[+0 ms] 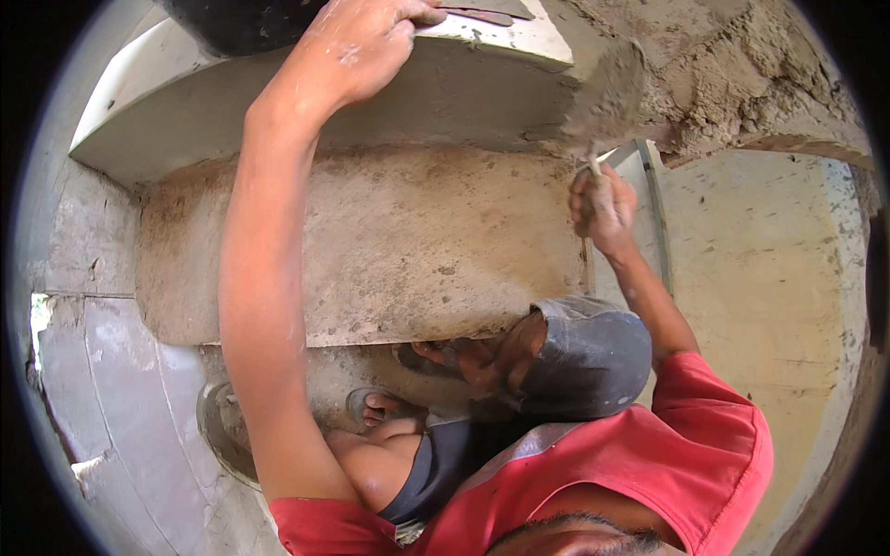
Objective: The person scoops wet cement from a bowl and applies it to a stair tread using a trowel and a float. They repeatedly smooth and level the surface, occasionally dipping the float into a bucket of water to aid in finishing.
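My right hand (pixel 607 206) is wrapped round the handle of a pointed trowel (pixel 612 102). Its mortar-coated blade points up, beside a mass of wet mortar (pixel 742 79). My left hand (pixel 366 46) reaches over the curved ledge (pixel 519 42), fingers curled at its pale top. A dark, flat-bladed tool (pixel 487 13) extends from those fingers; its handle is hidden in my grip. Grey plaster (pixel 417 97) covers the front of the ledge.
A person in a dark cap (pixel 589 357) is low down between my arms. A black bucket-like container (pixel 246 23) stands on the ledge at the upper left. Below runs a rough, mortar-spotted slab (pixel 399 241). Cream panelling (pixel 760 296) is on the right, grey boards (pixel 120 371) on the left.
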Tool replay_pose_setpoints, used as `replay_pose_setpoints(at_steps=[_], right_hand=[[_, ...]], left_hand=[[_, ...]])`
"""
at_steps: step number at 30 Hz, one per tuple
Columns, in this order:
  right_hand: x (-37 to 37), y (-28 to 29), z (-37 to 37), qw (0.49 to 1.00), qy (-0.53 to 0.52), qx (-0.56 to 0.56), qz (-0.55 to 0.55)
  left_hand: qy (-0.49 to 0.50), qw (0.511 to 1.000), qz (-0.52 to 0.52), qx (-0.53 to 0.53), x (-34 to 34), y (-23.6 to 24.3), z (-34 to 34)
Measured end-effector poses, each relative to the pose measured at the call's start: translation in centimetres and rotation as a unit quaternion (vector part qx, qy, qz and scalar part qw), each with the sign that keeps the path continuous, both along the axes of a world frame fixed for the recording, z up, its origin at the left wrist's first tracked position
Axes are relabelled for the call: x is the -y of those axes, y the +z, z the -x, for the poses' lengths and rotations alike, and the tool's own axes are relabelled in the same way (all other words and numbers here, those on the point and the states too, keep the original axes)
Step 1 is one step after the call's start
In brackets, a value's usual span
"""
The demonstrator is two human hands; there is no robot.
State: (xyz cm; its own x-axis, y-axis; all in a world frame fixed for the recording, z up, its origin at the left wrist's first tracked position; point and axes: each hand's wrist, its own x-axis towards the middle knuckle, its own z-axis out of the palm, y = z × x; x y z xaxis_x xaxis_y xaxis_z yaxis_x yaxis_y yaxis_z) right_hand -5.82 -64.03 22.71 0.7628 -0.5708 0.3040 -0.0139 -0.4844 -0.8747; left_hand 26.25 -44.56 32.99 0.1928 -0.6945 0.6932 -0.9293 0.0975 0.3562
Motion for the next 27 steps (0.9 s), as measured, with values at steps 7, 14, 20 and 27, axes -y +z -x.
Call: replay_pose_setpoints(at_steps=[7, 14, 20, 27], right_hand=[[-1.2, -1.9, -6.6, 0.996, 0.043, 0.066, 0.029], [-1.8, -1.6, -5.0, 0.977, 0.011, -0.046, 0.206], [-2.3, 0.1, -3.0, 0.872, 0.018, -0.211, 0.442], [-6.7, -2.9, -9.3, 0.846, 0.077, -0.228, 0.475]], left_hand=[[-0.034, 0.999, 0.015, -0.017, 0.5, -0.6, -1.0], [-0.033, 0.999, 0.008, -0.008, 0.7, -0.9, -1.7], [-0.036, 0.997, -0.006, -0.065, -2.0, 1.3, 0.1], [0.019, 0.991, 0.099, -0.092, -10.5, 1.1, 0.0]])
